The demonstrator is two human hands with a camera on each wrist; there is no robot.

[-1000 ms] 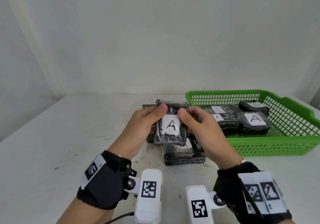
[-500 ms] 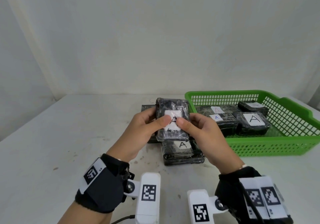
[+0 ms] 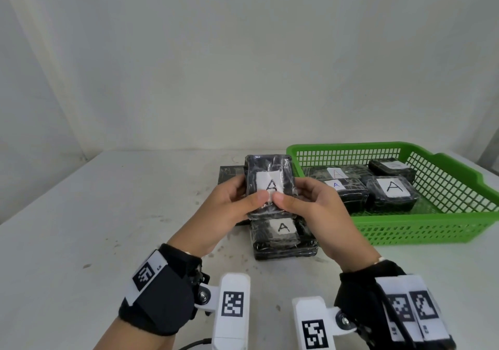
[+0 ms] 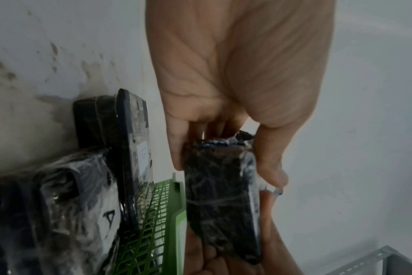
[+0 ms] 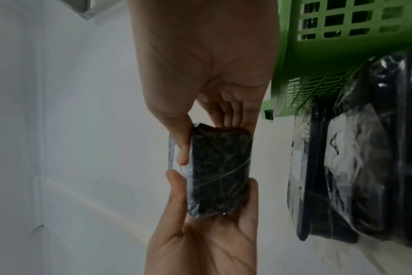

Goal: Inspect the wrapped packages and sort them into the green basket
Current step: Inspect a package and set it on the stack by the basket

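Both thumbs press the near face of the wrapped package (image 3: 268, 185), fingers curled behind: left hand (image 3: 229, 206) and right hand (image 3: 313, 209) grip it, lifted, label "A" facing up. Inspection seems underway; next, carry it right over the green basket (image 3: 432, 230) rim, where open room remains near the front wall.

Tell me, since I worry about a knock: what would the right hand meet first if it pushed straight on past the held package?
Probably the green basket: its near left corner lies just beyond the right hand, though depth is unclear.
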